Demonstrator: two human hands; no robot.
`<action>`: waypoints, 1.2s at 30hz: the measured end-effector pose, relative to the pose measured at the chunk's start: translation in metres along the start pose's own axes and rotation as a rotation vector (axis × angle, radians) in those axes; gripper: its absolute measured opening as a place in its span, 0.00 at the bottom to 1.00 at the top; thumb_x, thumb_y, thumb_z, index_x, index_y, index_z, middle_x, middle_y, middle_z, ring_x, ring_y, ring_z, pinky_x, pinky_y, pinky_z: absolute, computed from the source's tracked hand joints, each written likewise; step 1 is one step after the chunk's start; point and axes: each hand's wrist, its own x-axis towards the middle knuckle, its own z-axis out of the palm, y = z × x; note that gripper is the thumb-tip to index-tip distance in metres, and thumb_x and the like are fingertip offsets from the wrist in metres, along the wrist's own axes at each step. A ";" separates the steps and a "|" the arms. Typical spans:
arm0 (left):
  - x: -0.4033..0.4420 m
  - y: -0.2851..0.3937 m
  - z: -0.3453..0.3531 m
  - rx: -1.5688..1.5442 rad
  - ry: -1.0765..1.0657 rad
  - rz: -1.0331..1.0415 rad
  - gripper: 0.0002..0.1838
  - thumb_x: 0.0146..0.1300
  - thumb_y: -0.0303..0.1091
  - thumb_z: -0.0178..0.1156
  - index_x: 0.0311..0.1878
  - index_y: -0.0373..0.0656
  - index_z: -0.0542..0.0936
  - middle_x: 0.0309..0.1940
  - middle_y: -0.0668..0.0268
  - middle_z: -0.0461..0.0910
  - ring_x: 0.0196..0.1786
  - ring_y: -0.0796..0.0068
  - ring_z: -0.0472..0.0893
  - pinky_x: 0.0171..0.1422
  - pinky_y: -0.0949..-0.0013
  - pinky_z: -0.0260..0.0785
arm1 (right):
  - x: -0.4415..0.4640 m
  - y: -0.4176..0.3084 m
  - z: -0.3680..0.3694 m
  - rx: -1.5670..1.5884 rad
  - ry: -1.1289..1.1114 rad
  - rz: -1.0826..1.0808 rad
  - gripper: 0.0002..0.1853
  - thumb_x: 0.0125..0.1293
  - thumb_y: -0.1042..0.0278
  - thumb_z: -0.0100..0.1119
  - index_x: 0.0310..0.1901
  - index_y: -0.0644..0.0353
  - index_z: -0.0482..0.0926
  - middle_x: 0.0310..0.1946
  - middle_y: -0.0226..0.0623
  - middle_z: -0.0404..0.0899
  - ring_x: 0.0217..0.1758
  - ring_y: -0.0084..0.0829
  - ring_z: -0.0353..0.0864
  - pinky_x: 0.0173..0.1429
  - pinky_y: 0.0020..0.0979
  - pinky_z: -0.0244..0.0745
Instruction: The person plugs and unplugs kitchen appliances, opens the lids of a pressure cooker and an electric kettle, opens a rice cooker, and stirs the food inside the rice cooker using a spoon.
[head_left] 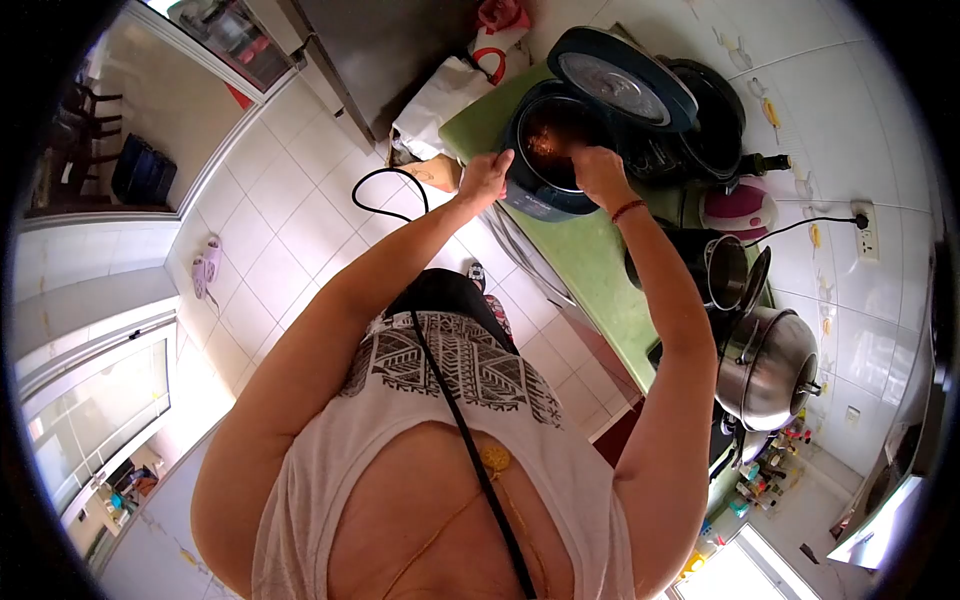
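Note:
A dark rice cooker stands on the green counter with its lid raised. Reddish-brown food shows inside the pot, partly in shadow. My left hand grips the near left side of the cooker, thumb up by the rim. Over the right part of the pot's opening, my right hand is closed in a fist with the knuckles toward the pot. What it holds is hidden in the dark interior.
Right of the cooker are a black pan, a dark bottle and a pink-and-white appliance. A steel pot and a domed steel wok lid stand farther along the green counter. White bags lie beyond its left end.

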 end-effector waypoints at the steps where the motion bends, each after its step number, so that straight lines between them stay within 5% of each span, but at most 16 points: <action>1: -0.001 0.000 0.001 -0.017 0.014 -0.023 0.27 0.60 0.54 0.47 0.18 0.37 0.66 0.08 0.65 0.67 0.11 0.75 0.69 0.16 0.72 0.65 | -0.004 -0.001 -0.007 0.056 -0.025 -0.078 0.07 0.54 0.71 0.49 0.32 0.58 0.76 0.24 0.42 0.77 0.30 0.43 0.77 0.35 0.40 0.73; 5: 0.001 0.000 0.000 -0.036 0.006 -0.030 0.28 0.60 0.54 0.47 0.18 0.37 0.67 0.08 0.65 0.67 0.11 0.75 0.70 0.16 0.72 0.65 | -0.014 0.014 -0.031 0.020 -0.220 -0.121 0.07 0.54 0.70 0.49 0.33 0.57 0.77 0.26 0.41 0.78 0.31 0.42 0.76 0.36 0.40 0.72; 7: 0.003 -0.001 0.000 -0.024 -0.005 -0.035 0.27 0.60 0.54 0.47 0.19 0.37 0.67 0.08 0.64 0.67 0.11 0.75 0.70 0.16 0.72 0.65 | -0.014 0.021 -0.053 0.061 -0.029 -0.094 0.07 0.55 0.70 0.49 0.33 0.56 0.77 0.27 0.40 0.78 0.32 0.42 0.76 0.37 0.40 0.72; 15: 0.001 -0.001 0.000 -0.023 0.014 -0.025 0.27 0.60 0.54 0.48 0.18 0.38 0.66 0.08 0.65 0.67 0.11 0.76 0.70 0.15 0.72 0.65 | 0.025 -0.001 -0.034 -0.100 0.077 0.194 0.06 0.48 0.71 0.54 0.29 0.57 0.78 0.27 0.41 0.78 0.32 0.38 0.78 0.35 0.38 0.75; 19: -0.001 0.001 0.000 -0.031 0.031 0.011 0.27 0.60 0.54 0.48 0.17 0.38 0.66 0.08 0.65 0.67 0.11 0.76 0.70 0.15 0.73 0.65 | 0.034 -0.016 -0.015 -0.010 0.070 0.099 0.05 0.46 0.73 0.51 0.26 0.58 0.76 0.24 0.42 0.76 0.32 0.42 0.77 0.34 0.39 0.73; 22: -0.002 0.001 0.000 -0.027 0.024 0.009 0.27 0.59 0.54 0.49 0.17 0.38 0.66 0.08 0.65 0.67 0.11 0.76 0.70 0.16 0.73 0.65 | 0.025 -0.020 -0.012 0.039 -0.058 -0.227 0.05 0.45 0.73 0.51 0.26 0.61 0.75 0.24 0.44 0.75 0.30 0.43 0.76 0.35 0.39 0.71; 28: 0.003 -0.004 0.002 -0.024 0.041 0.006 0.27 0.59 0.54 0.48 0.16 0.39 0.65 0.07 0.65 0.66 0.11 0.75 0.70 0.16 0.71 0.64 | 0.010 0.001 -0.041 0.012 -0.281 -0.386 0.05 0.46 0.74 0.51 0.26 0.60 0.76 0.24 0.43 0.76 0.32 0.43 0.76 0.36 0.40 0.72; 31: 0.006 -0.007 0.000 0.018 0.025 0.125 0.27 0.59 0.54 0.48 0.16 0.39 0.65 0.08 0.65 0.67 0.11 0.75 0.70 0.16 0.71 0.64 | 0.015 0.009 -0.062 -0.026 -0.174 -0.308 0.06 0.46 0.76 0.52 0.28 0.60 0.76 0.24 0.42 0.75 0.32 0.42 0.76 0.36 0.40 0.72; 36: 0.007 -0.013 0.002 -0.024 0.036 0.019 0.27 0.60 0.54 0.48 0.17 0.38 0.66 0.08 0.65 0.67 0.12 0.75 0.70 0.16 0.72 0.64 | 0.034 0.012 -0.045 -0.051 0.071 -0.264 0.04 0.49 0.75 0.53 0.28 0.61 0.75 0.24 0.42 0.75 0.30 0.42 0.76 0.34 0.40 0.73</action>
